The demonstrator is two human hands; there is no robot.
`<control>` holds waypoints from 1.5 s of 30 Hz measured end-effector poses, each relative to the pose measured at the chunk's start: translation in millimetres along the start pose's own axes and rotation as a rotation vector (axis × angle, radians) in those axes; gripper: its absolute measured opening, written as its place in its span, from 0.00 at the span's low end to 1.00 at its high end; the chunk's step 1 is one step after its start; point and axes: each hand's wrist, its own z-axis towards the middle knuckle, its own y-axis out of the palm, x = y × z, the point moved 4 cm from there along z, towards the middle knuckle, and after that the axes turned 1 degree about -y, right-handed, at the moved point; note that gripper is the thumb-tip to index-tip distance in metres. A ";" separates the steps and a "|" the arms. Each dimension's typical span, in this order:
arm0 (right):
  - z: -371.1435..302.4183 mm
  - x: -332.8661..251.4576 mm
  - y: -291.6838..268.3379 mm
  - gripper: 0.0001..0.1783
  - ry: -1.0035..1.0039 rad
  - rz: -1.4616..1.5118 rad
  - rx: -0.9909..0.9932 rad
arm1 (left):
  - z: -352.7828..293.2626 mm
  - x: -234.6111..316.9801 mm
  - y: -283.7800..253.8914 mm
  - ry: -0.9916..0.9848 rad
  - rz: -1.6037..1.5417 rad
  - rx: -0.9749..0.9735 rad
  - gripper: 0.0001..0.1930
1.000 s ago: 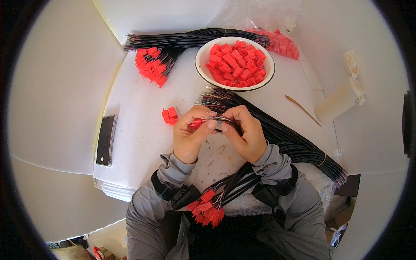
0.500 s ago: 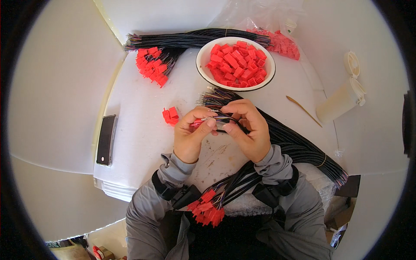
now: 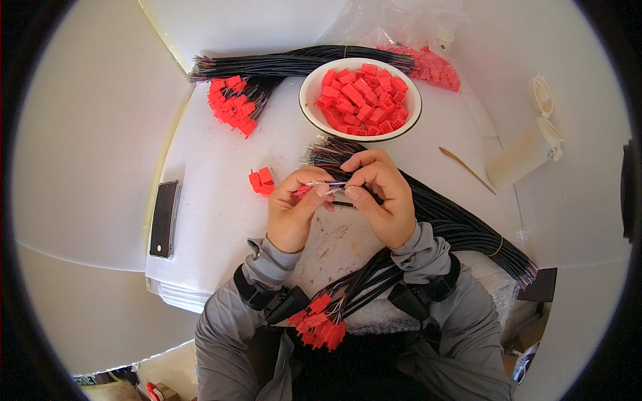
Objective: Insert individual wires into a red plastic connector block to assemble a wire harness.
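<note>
In my left hand (image 3: 294, 207) a red plastic connector housing (image 3: 304, 190) is pinched, mostly covered by thumb and fingers. My right hand (image 3: 382, 199) grips the thin coloured wires (image 3: 338, 185) of a black cable, and their bare metal ends reach the left fingertips. Whether any wire sits inside the housing I cannot tell. Just beyond my hands lies a thick bundle of black cables (image 3: 455, 217), its stripped ends at the left. Left of my left hand are a few loose red connector housings (image 3: 262, 181).
A white bowl (image 3: 306, 115) of red housings stands behind my hands, before another cable bundle (image 3: 287, 61) and a clear bag of red pieces (image 3: 435, 70). Cables with red housings (image 3: 321, 324) lie near me. Phone (image 3: 164, 219) left; pointed stick (image 3: 468, 170) and lidded container (image 3: 525, 157) right.
My right fingers have shifted slightly on the wires, and the index finger and thumb are closer together. The left hand keeps its pinch on the red housing. The whole view has shifted slightly.
</note>
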 end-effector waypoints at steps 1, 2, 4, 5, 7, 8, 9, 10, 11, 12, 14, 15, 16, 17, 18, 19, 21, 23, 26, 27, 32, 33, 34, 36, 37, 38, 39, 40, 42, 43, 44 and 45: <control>0.7 -1.8 0.5 0.05 0.019 -0.005 -0.027 | -0.2 0.9 1.3 0.007 -0.020 0.017 0.07; 1.3 -3.5 0.9 0.04 0.039 -0.010 -0.055 | -0.4 1.8 2.1 0.014 -0.041 0.035 0.09; 3.4 -7.5 -1.4 0.05 0.054 -0.066 -0.076 | -0.6 2.6 3.3 0.001 -0.112 0.032 0.10; 4.0 -7.5 -1.2 0.05 0.068 -0.121 -0.097 | -0.7 2.4 3.2 -0.011 -0.183 0.028 0.12; 4.3 -6.4 -2.2 0.05 0.069 -0.145 -0.069 | 0.0 0.4 0.2 -0.030 -0.183 0.025 0.13; 4.1 -6.0 -3.7 0.05 0.070 -0.171 -0.040 | 0.4 -0.9 -0.2 -0.048 -0.184 0.019 0.14; 3.4 -5.2 -3.6 0.05 0.071 -0.172 -0.040 | 0.4 -0.2 1.3 -0.049 -0.185 0.019 0.14; 2.7 -3.6 -5.2 0.05 0.082 -0.152 0.012 | 0.6 1.3 3.0 -0.047 -0.166 0.039 0.14; 1.8 -1.4 -6.9 0.05 0.094 -0.133 0.064 | 0.8 2.1 3.7 -0.046 -0.146 0.059 0.14; 1.2 2.4 -6.6 0.05 0.094 -0.133 0.065 | 1.1 1.0 3.2 -0.046 -0.147 0.058 0.14; 0.8 9.2 -7.9 0.05 0.057 -0.092 0.134 | 1.7 -0.8 0.0 -0.033 -0.168 0.069 0.14; 1.0 10.2 -8.2 0.05 0.057 -0.093 0.135 | 2.2 -0.8 0.0 -0.034 -0.169 0.068 0.14; 0.9 11.2 -8.0 0.05 0.052 -0.101 0.135 | 2.2 -1.2 -1.0 -0.039 -0.188 0.079 0.14; 0.8 11.8 -7.8 0.05 0.048 -0.109 0.135 | 2.2 -1.5 -1.9 -0.045 -0.207 0.089 0.14; 0.7 11.8 -7.3 0.05 0.048 -0.108 0.136 | 2.0 -1.7 -2.6 -0.046 -0.206 0.090 0.14; 1.0 10.9 -6.8 0.05 0.050 -0.099 0.136 | 2.0 -1.9 -2.8 -0.048 -0.216 0.081 0.14; 1.3 9.2 -7.0 0.05 0.051 -0.091 0.139 | 2.3 -2.2 -2.4 -0.052 -0.225 0.070 0.14; 1.9 6.8 -7.5 0.05 0.063 -0.101 0.125 | 2.3 -1.7 -0.6 -0.050 -0.228 0.058 0.13; 5.2 -6.7 -8.7 0.04 0.043 -0.240 0.083 | 2.0 -2.9 -2.0 -0.066 -0.233 0.070 0.13; 4.8 -5.3 -8.1 0.04 0.044 -0.240 0.084 | 1.7 -3.3 -2.3 -0.067 -0.233 0.069 0.13; 4.0 -5.5 -7.8 0.04 -0.039 -0.260 0.138 | 1.2 -2.0 -0.4 -0.086 -0.241 0.057 0.13; 3.9 -5.9 -8.5 0.04 -0.039 -0.260 0.138 | 1.1 -2.3 -0.5 -0.086 -0.241 0.057 0.13; 3.8 -6.8 -8.7 0.04 -0.050 -0.280 0.120 | 0.9 -2.6 -1.4 -0.086 -0.240 0.065 0.13; 3.8 -7.4 -7.6 0.04 -0.060 -0.299 0.102 | 0.2 -2.8 -2.6 -0.085 -0.238 0.076 0.13; 3.7 -8.4 -8.3 0.04 -0.061 -0.301 0.103 | 0.4 -2.7 -1.4 -0.081 -0.238 0.072 0.13; 3.6 -9.1 -8.8 0.04 -0.062 -0.302 0.105 | 0.6 -2.4 -0.2 -0.078 -0.238 0.069 0.12; 3.4 -9.1 -9.4 0.04 -0.062 -0.304 0.106 | 0.8 -2.1 0.9 -0.078 -0.239 0.067 0.12; 3.0 -7.8 -9.2 0.04 -0.059 -0.296 0.097 | 0.7 -2.0 1.4 -0.078 -0.231 0.067 0.12; 3.1 -7.6 -8.6 0.04 -0.055 -0.287 0.089 | 0.5 -2.7 0.8 -0.079 -0.223 0.067 0.12; 3.8 -9.3 -7.9 0.04 -0.051 -0.285 0.072 | 0.5 -3.2 0.3 -0.072 -0.224 0.058 0.12; 4.2 -10.1 -7.1 0.04 -0.047 -0.284 0.055 | 0.5 -3.3 0.1 -0.065 -0.226 0.049 0.12; 4.2 -9.5 -7.2 0.04 -0.047 -0.283 0.055 | 0.4 -3.2 -0.1 -0.065 -0.226 0.050 0.12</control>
